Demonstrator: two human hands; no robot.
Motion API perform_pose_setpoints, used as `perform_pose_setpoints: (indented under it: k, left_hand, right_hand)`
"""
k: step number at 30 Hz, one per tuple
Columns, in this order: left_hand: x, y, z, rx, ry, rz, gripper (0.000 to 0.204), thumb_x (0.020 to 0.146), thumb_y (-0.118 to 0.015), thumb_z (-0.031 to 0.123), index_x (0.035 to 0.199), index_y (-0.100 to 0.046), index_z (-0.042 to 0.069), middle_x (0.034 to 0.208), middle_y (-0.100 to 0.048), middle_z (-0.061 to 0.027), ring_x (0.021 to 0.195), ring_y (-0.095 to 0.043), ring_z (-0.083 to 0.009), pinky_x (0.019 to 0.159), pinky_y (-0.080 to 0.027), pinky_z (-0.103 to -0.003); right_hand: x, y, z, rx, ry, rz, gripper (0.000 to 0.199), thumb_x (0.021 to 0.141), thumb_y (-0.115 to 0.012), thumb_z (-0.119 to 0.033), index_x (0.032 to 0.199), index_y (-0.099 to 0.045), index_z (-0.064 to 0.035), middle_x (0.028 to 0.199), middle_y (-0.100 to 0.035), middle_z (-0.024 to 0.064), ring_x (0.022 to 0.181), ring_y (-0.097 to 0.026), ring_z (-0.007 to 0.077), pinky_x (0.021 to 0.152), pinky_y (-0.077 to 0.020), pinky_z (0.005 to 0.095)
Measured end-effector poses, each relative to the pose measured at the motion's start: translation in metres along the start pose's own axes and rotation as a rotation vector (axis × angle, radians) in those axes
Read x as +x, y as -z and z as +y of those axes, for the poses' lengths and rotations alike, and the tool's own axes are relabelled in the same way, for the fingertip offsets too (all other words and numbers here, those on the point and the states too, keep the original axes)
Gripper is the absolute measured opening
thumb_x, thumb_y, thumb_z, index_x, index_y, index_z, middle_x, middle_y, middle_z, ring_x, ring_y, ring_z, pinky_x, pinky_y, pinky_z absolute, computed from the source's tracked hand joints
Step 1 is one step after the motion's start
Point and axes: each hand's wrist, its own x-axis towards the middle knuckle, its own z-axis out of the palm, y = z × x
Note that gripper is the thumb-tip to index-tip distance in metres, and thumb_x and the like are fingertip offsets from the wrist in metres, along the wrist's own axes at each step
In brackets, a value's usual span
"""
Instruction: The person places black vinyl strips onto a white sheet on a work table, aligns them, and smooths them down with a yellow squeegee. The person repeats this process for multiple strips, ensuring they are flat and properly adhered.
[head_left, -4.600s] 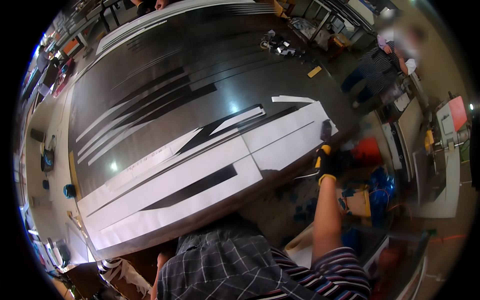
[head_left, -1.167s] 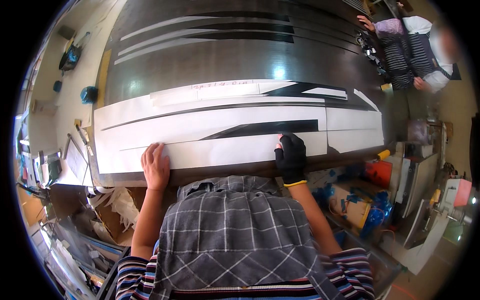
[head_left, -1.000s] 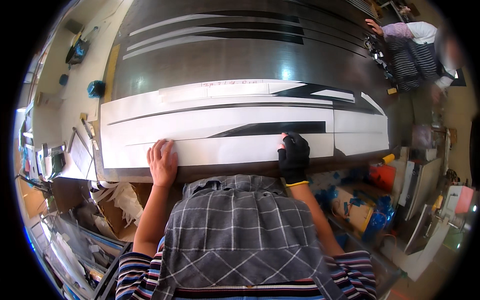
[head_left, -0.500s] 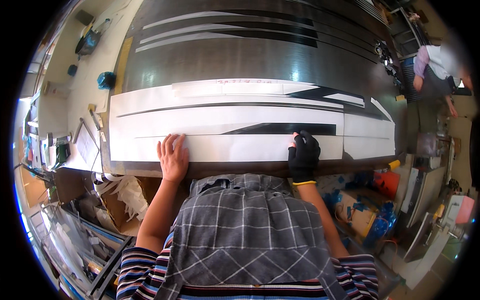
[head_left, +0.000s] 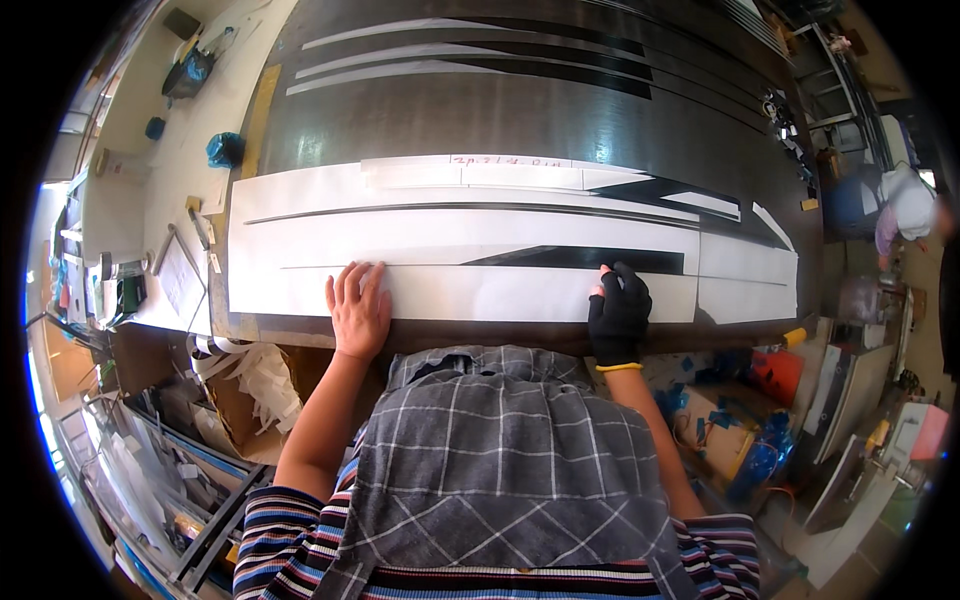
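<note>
Bare and spread, my left hand lies on a long white sheet, its fingertips along a thin line that is the lower edge of a tapered strip. The strip is pale at its left and black at its right. My right hand wears a black glove with bare thumb and index fingertips; its fingers lie loosely extended at the strip's lower edge, partly covering it. Farther up the sheet is a long thin dark strip. Beyond it a pale strip with a black pointed end bears red handwriting.
Several tapered strips lie on the dark table farther back. At left are a blue plastic-lined cup and a side counter. A box of white scraps stands below; another person is at far right.
The view has shifted slightly, moving the table and both hands a little rightward in the picture. My hands keep their places on the strip. The person at far right has moved and bent lower.
</note>
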Motion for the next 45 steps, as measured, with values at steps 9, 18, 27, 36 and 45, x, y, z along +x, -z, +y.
perform_pose_setpoints:
  k: [9, 18, 27, 36, 45]
  left_hand:
    - [-0.005, -0.021, -0.018, 0.072, -0.043, -0.012, 0.050, 0.086, -0.063, 0.017, 0.135, -0.055, 0.016, 0.130, -0.054, -0.0084, 0.130, -0.047, -0.0299, 0.111, -0.028, -0.056]
    - [0.000, -0.008, -0.008, 0.033, -0.039, 0.001, 0.047, 0.088, -0.059, 0.016, 0.134, -0.056, 0.012, 0.129, -0.054, -0.0109, 0.129, -0.048, -0.0321, 0.110, -0.031, -0.053]
    - [0.002, -0.012, -0.011, 0.036, -0.080, 0.036, 0.046, 0.085, -0.058, 0.011, 0.132, -0.056, 0.009, 0.128, -0.054, -0.0130, 0.127, -0.048, -0.0348, 0.109, -0.033, -0.051]
    - [-0.001, -0.010, -0.017, 0.092, -0.043, -0.012, 0.045, 0.085, -0.058, 0.009, 0.130, -0.058, 0.008, 0.127, -0.055, -0.0136, 0.126, -0.048, -0.0359, 0.108, -0.035, -0.050]
    - [0.010, -0.003, -0.005, 0.001, -0.042, 0.047, 0.044, 0.082, -0.064, 0.014, 0.126, -0.060, 0.012, 0.122, -0.056, -0.0113, 0.124, -0.049, -0.0316, 0.107, -0.035, -0.048]
  right_hand:
    - [0.015, -0.011, -0.067, 0.570, 0.010, -0.181, 0.037, 0.080, -0.064, -0.007, 0.117, -0.061, -0.0070, 0.116, -0.061, 0.0120, 0.111, -0.057, 0.0338, 0.094, -0.0456, 0.0420]
    - [0.007, 0.002, 0.065, 0.228, -0.063, -0.023, 0.030, 0.079, -0.061, 0.000, 0.108, -0.064, -0.0074, 0.107, -0.067, 0.0108, 0.103, -0.062, 0.0322, 0.091, -0.0498, 0.0400]
    - [0.018, 0.007, -0.023, 0.484, 0.034, -0.150, 0.031, 0.080, -0.066, -0.007, 0.111, -0.062, -0.0081, 0.110, -0.063, 0.0138, 0.108, -0.058, 0.0350, 0.095, -0.0465, 0.0429]
    - [0.011, 0.038, 0.151, 0.189, -0.100, -0.092, 0.029, 0.083, -0.063, -0.005, 0.112, -0.066, -0.0069, 0.107, -0.067, 0.0135, 0.103, -0.062, 0.0330, 0.093, -0.0492, 0.0406]
    - [0.013, 0.005, 0.008, 0.276, 0.116, -0.115, 0.028, 0.082, -0.065, -0.011, 0.110, -0.063, -0.0075, 0.107, -0.063, 0.0134, 0.100, -0.059, 0.0356, 0.089, -0.0471, 0.0446]
